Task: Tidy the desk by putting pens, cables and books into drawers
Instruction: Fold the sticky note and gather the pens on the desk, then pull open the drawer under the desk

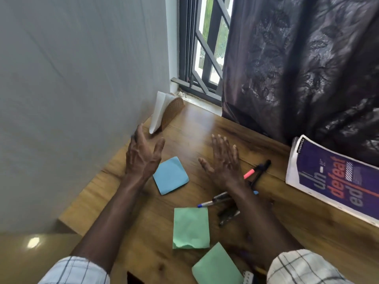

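Hovering over the surface, my left grip and right grip are both spread apart, holding nothing. Little seems done: pens lie at five o'clock of my right grip, the book at three, both yet to be stowed.

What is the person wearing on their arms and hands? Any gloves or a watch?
No gloves, and no watch or rings that I can see. The left hand and right hand are bare, and so are both forearms. Lower down the shirt shows: the left sleeve and right sleeve are whitish cloth with thin dark lines crossing in a check pattern.
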